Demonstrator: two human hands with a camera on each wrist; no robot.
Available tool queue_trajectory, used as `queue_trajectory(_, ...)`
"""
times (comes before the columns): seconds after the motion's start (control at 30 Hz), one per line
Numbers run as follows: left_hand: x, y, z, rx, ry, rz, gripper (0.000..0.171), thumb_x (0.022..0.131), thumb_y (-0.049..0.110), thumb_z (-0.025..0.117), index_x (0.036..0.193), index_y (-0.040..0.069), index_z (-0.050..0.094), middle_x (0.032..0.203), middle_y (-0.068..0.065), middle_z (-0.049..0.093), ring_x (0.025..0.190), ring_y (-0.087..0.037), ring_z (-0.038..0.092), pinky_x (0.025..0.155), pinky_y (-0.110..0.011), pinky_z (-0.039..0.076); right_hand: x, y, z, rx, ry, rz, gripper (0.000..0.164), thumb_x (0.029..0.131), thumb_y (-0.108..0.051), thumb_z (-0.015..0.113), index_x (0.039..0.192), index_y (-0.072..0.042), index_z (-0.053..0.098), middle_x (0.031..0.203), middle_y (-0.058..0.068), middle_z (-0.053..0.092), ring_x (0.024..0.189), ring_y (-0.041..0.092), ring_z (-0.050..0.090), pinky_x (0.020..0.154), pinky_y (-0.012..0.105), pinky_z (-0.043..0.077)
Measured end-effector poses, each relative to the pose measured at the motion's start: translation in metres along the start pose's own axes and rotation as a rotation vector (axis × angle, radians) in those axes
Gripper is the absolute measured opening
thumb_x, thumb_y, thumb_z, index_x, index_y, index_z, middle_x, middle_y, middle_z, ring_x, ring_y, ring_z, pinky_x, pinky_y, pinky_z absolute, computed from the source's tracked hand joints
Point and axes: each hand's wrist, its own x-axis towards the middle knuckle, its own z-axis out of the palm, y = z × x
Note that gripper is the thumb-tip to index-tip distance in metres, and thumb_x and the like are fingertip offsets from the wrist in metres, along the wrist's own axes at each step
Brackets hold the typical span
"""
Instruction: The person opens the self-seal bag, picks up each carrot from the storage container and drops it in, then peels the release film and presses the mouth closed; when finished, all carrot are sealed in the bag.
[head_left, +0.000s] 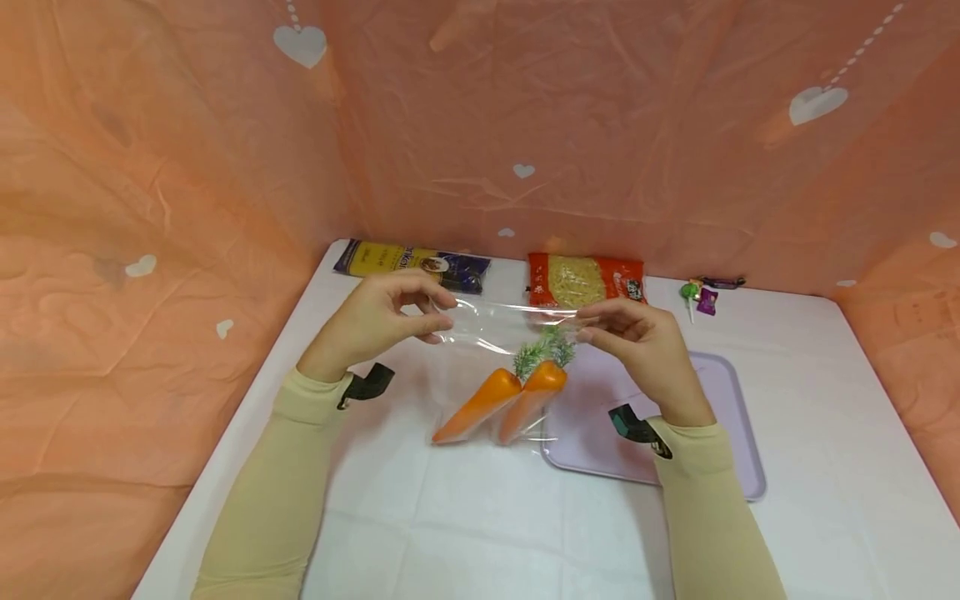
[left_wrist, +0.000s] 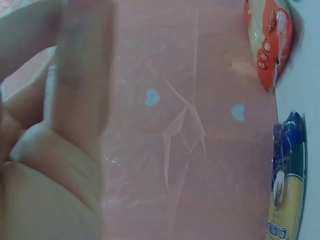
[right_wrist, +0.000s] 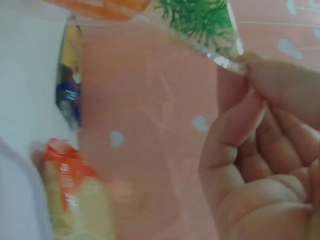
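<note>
A clear plastic bag (head_left: 480, 337) hangs between both hands, its top edge stretched between them. Inside lie two orange carrots (head_left: 480, 404) with feathery green tops (head_left: 543, 350), their tips pointing down and left. The left hand (head_left: 382, 321) pinches the bag's upper left corner between thumb and fingers. At the upper right corner the right hand (head_left: 637, 346) pinches the film. Seen from the right wrist, thumb and forefinger meet on the bag's edge, with the green top (right_wrist: 200, 25) right beside them. The left wrist view shows mostly blurred fingers (left_wrist: 80, 75).
A lilac tray (head_left: 720, 392) lies under and beside the right forearm. Along the back are a yellow-and-blue pasta pack (head_left: 390, 257), a red pasta bag (head_left: 581, 281), a green lollipop (head_left: 689, 292), a purple wrapped candy (head_left: 707, 302) and a dark slim item (head_left: 723, 283). Orange sheeting surrounds the table.
</note>
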Motion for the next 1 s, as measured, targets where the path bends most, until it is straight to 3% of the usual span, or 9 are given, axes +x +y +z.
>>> queue_trajectory(0.17, 0.009, -0.025, -0.003, 0.167, -0.049, -0.140, 0.019, 0.088, 0.020, 0.080, 0.106, 0.013, 0.075, 0.103, -0.002, 0.070, 0.082, -0.020, 0.070, 0.076, -0.036, 0.063, 0.008, 0.023, 0.017, -0.067, -0.050, 0.107, 0.022, 0.090, -0.022, 0.078, 0.110, -0.013, 0.077, 0.109, 0.009, 0.075, 0.093, 0.023, 0.071, 0.083, 0.023, 0.059)
queue_trajectory(0.27, 0.015, -0.047, -0.003, 0.266, -0.054, -0.178, 0.017, 0.091, 0.021, 0.077, 0.106, 0.014, 0.076, 0.102, 0.001, 0.070, 0.085, -0.018, 0.068, 0.078, -0.036, 0.060, 0.012, 0.040, 0.031, -0.165, -0.051, 0.131, 0.013, 0.093, -0.020, 0.074, 0.106, -0.019, 0.079, 0.110, 0.002, 0.076, 0.101, 0.017, 0.069, 0.086, 0.020, 0.058)
queue_trajectory(0.5, 0.027, -0.085, 0.002, 0.352, -0.085, -0.298, 0.011, 0.095, 0.023, 0.072, 0.104, 0.020, 0.077, 0.103, 0.000, 0.069, 0.088, -0.020, 0.067, 0.074, -0.032, 0.060, 0.011, 0.059, 0.046, -0.386, -0.032, 0.193, 0.019, 0.097, -0.011, 0.067, 0.111, -0.016, 0.078, 0.113, 0.004, 0.075, 0.110, 0.024, 0.067, 0.096, 0.041, 0.057)
queue_trajectory(0.73, 0.025, -0.090, 0.003, 0.366, -0.104, -0.390, 0.022, 0.095, 0.034, 0.070, 0.113, 0.022, 0.075, 0.119, -0.001, 0.066, 0.106, -0.022, 0.065, 0.096, -0.042, 0.056, 0.010, 0.059, 0.053, -0.459, -0.104, 0.182, 0.026, 0.097, -0.017, 0.067, 0.122, -0.010, 0.074, 0.123, 0.009, 0.072, 0.111, 0.028, 0.067, 0.098, 0.046, 0.056)
queue_trajectory(0.9, 0.023, -0.090, -0.002, 0.409, -0.133, -0.419, 0.037, 0.095, 0.043, 0.067, 0.124, 0.020, 0.070, 0.129, -0.002, 0.063, 0.119, -0.026, 0.060, 0.104, -0.049, 0.051, 0.008, 0.053, 0.046, -0.473, -0.096, 0.192, 0.033, 0.097, -0.026, 0.067, 0.129, -0.019, 0.070, 0.121, 0.006, 0.072, 0.106, 0.025, 0.070, 0.092, 0.045, 0.058)
queue_trajectory(1.0, 0.017, -0.087, -0.010, 0.427, -0.097, -0.416, 0.044, 0.096, 0.046, 0.066, 0.130, 0.019, 0.067, 0.135, -0.004, 0.060, 0.123, -0.028, 0.058, 0.106, -0.051, 0.050, 0.001, 0.047, 0.033, -0.490, -0.073, 0.188, 0.034, 0.098, -0.031, 0.066, 0.130, -0.022, 0.069, 0.124, 0.006, 0.070, 0.108, 0.025, 0.068, 0.093, 0.046, 0.058)
